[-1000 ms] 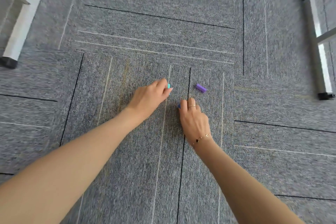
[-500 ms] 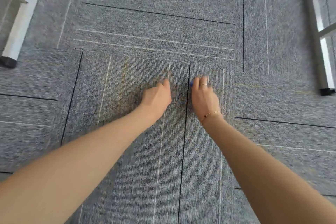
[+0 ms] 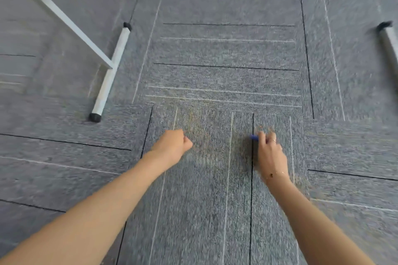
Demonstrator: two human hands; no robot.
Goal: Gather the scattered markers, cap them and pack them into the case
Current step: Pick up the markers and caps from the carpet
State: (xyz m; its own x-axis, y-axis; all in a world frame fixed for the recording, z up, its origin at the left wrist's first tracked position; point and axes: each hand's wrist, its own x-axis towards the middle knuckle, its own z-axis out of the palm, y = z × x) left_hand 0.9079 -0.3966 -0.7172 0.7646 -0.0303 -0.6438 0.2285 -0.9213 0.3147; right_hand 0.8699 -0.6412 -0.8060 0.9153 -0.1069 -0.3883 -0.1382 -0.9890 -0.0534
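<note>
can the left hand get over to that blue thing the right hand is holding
Probably yes. The left hand is a closed fist on the carpet, and only bare carpet lies between it and the blue piece poking from the right hand. Whether the fist holds anything is hidden.

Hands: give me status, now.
Left hand fisted, contents hidden. Right hand curled, fingers pinching a small blue piece. No case or loose markers in view. Carpet ahead, white frame leg far left.
</note>
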